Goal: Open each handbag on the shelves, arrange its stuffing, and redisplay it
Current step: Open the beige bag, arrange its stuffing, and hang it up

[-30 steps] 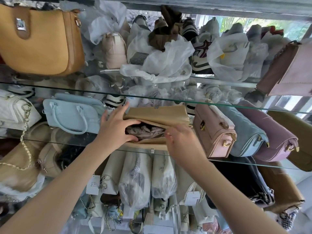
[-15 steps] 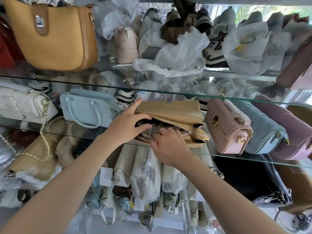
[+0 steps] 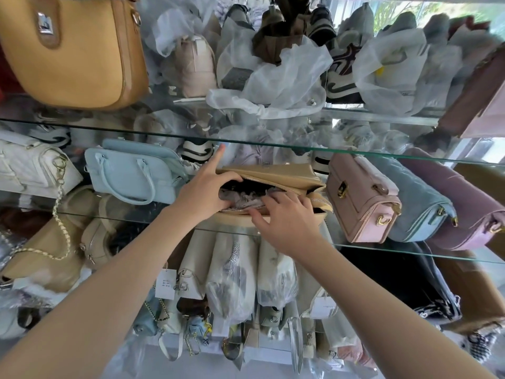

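Left hand (image 3: 203,191) grips the tan handbag (image 3: 273,172) at its mouth, beside the pink bag (image 3: 360,198); right hand (image 3: 287,217), fingers spread, presses stuffing (image 3: 243,199) in; zipping likely next.

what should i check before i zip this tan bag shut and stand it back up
1. Zip fully open: ok, the tan handbag gapes along its top.
2. Bag steadied: ok, the left hand holds its left end, thumb over the upper lip.
3. Stuffing tucked in: not ok, the grey stuffing lies crumpled at the mouth under the spread fingers of the right hand.
4. Zip teeth free of paper: cannot tell, the right hand covers the near edge.
5. Neighbours out of the way: ok, the light blue bag and pink bag sit to either side, neither across the opening.
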